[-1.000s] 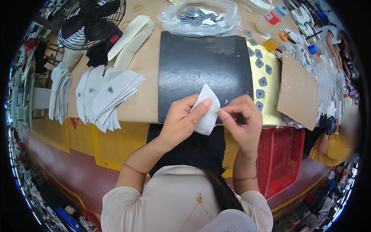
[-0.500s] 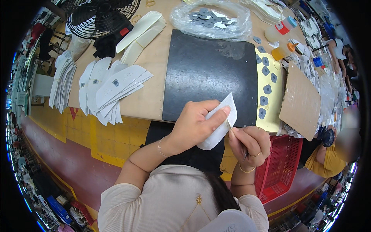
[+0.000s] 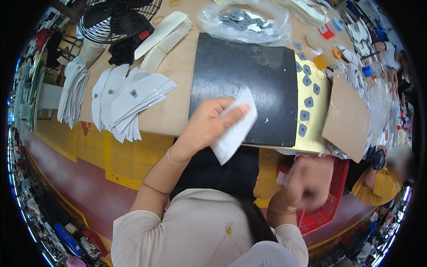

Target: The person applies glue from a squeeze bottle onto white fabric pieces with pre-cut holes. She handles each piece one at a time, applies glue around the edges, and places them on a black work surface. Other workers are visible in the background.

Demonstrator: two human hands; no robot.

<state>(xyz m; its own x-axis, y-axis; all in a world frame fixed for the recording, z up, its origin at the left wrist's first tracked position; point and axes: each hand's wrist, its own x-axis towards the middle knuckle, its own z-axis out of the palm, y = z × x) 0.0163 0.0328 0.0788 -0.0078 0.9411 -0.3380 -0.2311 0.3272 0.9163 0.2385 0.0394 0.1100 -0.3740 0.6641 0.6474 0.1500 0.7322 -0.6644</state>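
A folded white fabric piece (image 3: 236, 127) is gripped by my left hand (image 3: 209, 122), thumb on top and fingers beneath, over the front edge of a black mat (image 3: 244, 66). To the right, my right hand (image 3: 309, 182) is smeared by motion above a red plastic basket (image 3: 340, 178). What its fingers hold, if anything, cannot be made out. Several small dark grey patches (image 3: 308, 102) lie in a loose line on a yellow sheet (image 3: 316, 127) beside the mat. A tiny white scrap (image 3: 267, 120) rests on the mat.
Stacks of white cut pieces (image 3: 140, 98) lie at the left, near a black fan (image 3: 118, 20). A clear plastic bag (image 3: 280, 29) of grey patches sits at the back. Bottles (image 3: 327, 60) and a cardboard sheet (image 3: 347, 118) stand right; another person (image 3: 378, 184) is beyond.
My right hand has left the white fabric piece and moved right and down over the red basket. My left hand has shifted slightly left with the piece.
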